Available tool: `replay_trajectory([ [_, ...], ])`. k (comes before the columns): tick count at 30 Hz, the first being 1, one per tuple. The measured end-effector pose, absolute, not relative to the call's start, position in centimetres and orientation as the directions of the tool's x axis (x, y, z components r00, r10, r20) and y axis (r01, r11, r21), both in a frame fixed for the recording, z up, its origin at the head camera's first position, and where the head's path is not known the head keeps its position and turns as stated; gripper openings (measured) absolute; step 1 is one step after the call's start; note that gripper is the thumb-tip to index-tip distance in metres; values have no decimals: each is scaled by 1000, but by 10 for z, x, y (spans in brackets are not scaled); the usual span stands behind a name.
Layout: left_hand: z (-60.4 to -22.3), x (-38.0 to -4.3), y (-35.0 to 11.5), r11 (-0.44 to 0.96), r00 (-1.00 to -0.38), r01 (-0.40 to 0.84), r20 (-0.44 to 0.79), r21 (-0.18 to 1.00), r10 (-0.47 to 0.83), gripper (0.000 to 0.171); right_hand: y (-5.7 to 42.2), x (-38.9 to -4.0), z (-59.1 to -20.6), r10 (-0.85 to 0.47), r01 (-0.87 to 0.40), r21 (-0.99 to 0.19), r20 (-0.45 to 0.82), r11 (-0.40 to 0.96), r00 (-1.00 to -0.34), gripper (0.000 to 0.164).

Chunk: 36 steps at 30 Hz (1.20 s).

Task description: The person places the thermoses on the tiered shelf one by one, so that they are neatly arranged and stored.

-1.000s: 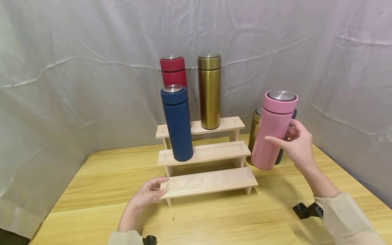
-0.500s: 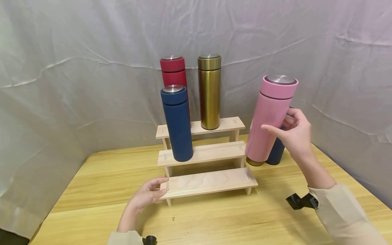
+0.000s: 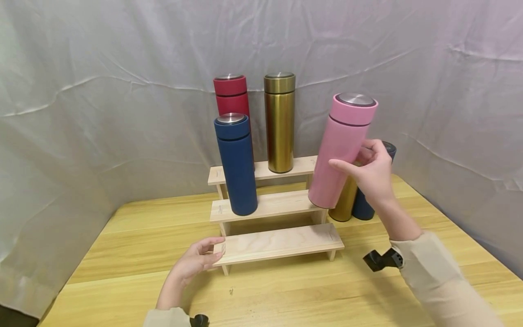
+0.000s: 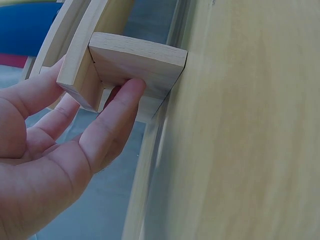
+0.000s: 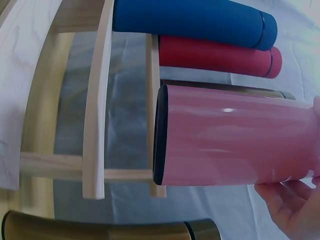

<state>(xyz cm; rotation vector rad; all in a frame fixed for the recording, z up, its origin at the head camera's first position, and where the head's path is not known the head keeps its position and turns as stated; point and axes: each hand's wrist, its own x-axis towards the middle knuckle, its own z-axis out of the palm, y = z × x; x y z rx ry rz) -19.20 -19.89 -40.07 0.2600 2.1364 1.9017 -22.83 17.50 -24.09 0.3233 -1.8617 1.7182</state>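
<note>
My right hand (image 3: 372, 175) grips a pink thermos bottle (image 3: 341, 150) around its middle and holds it up, leaning a little with its steel lid toward the right. Its base overlaps the right end of the middle shelf in the head view; the dark bottom rim shows in the right wrist view. The left hand (image 3: 196, 259) pinches the left end of the lowest shelf of a three-step wooden stand (image 3: 282, 243), with fingertips around the board in the left wrist view. A blue thermos (image 3: 237, 172) stands on the middle step's left side. Red (image 3: 233, 100) and gold (image 3: 280, 131) thermoses stand on the top step.
Right of the stand, another gold thermos (image 3: 343, 204) and a dark blue thermos (image 3: 362, 206) stand on the wooden table (image 3: 265, 299), partly hidden by the pink bottle and right hand. Grey cloth (image 3: 163, 109) hangs behind and along the sides.
My right hand has raised the pink thermos and carried it left, over the stand's right end, uncovering more of the bottles behind. The left hand stays at the lowest shelf.
</note>
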Motion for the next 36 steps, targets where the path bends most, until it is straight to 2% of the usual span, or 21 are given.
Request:
replay_trajectory([
  [5,-399,-191,-199,123,-946,-38,-76,992,316,50,161,-233,-242,205,-517,-824,560,231,-803,50],
  [21,-402,-192,-198,133,-953,-58,-95,989,289,49,121,-257,-250,147,-546,-815,574,194,-805,56],
  [22,-402,-192,-198,133,-952,-59,-96,989,290,49,124,-272,-261,143,-563,-802,592,199,-793,58],
  [28,-401,-192,-198,128,-951,-64,-100,990,294,49,116,-281,-271,134,-566,-801,594,195,-794,64],
  [29,-401,-192,-198,129,-950,-64,-100,990,294,49,110,-268,-263,134,-543,-816,572,198,-810,63],
  [36,-401,-192,-199,122,-949,-59,-93,991,300,49,105,-285,-280,136,-518,-827,551,218,-823,67],
])
